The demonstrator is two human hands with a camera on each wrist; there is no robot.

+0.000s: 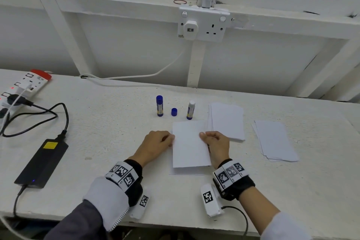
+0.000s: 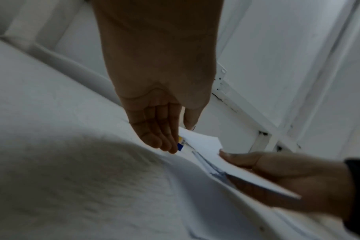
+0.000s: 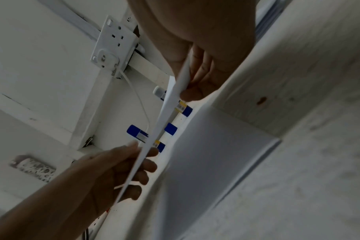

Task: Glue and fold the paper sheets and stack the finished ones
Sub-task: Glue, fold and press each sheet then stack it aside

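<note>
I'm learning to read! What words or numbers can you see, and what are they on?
No text here is sharp enough to read.
Capped blue glue stick: label print, too small.
Uncapped white-tipped glue stick: label and barcode, blurred.
Black power brick: yellow sticker, unreadable.
Wrist bands: black-and-white square codes, no words.

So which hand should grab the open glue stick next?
Probably the right hand. The uncapped glue stick stands just beyond it, while the left hand pinches the sheet at its far edge and could keep holding it.
</note>
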